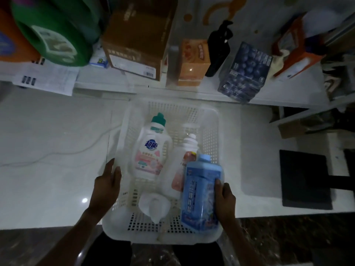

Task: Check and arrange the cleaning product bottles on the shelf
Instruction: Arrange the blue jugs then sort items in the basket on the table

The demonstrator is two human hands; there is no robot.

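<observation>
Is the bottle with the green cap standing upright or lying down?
Lying down: the green-capped bottle rests flat in the basket, label upward.

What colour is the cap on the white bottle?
Green cap, seen in the head view.

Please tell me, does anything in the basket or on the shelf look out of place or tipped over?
The bottles in the white basket lie flat rather than upright. On the shelf, the dark blue box sits tilted and askew. No spill is visible.
</observation>
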